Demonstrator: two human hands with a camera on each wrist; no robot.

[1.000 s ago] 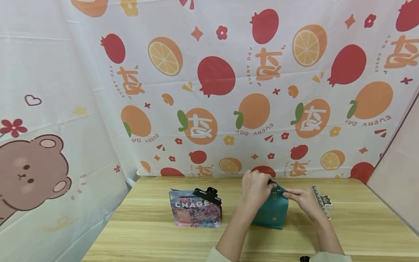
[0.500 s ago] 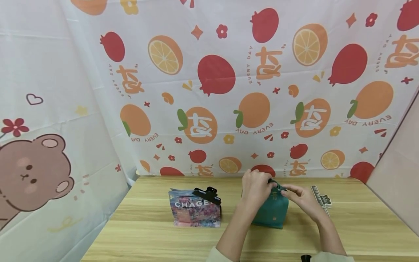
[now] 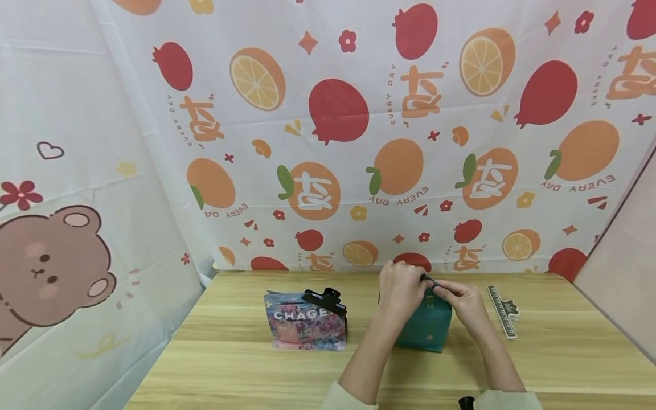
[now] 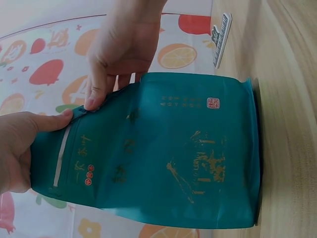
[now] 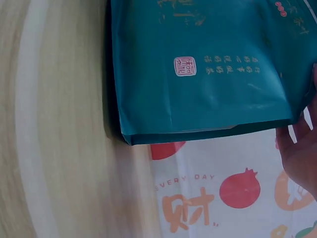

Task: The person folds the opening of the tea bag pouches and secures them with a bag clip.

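A teal tea bag [image 3: 425,327] stands upright on the table, printed with gold characters, its folded-over top between my hands. The left hand [image 3: 402,290] grips the top at its left side. My right hand [image 3: 463,302] pinches the top edge at the right between thumb and fingers. In the left wrist view, the left thumb lies beside a pale strip [image 4: 62,156] near the top, and the right thumb presses the upper edge. The right wrist view shows the teal bag's lower front with a red-and-white seal print [image 5: 185,66]; there the right hand is partly cut off.
A pink and blue bag [image 3: 304,324] lettered CHAGE stands to the left, with a black clip [image 3: 325,300] on its top corner. To the right lies a white and green long clip [image 3: 504,310] with an animal figure. Behind the wooden table [image 3: 230,370] hangs a fruit-printed curtain [image 3: 333,68].
The right hand has shifted slightly up and left along the bag's top edge, its fingers now more bent around it. The left hand keeps its place. The head view has tilted down slightly.
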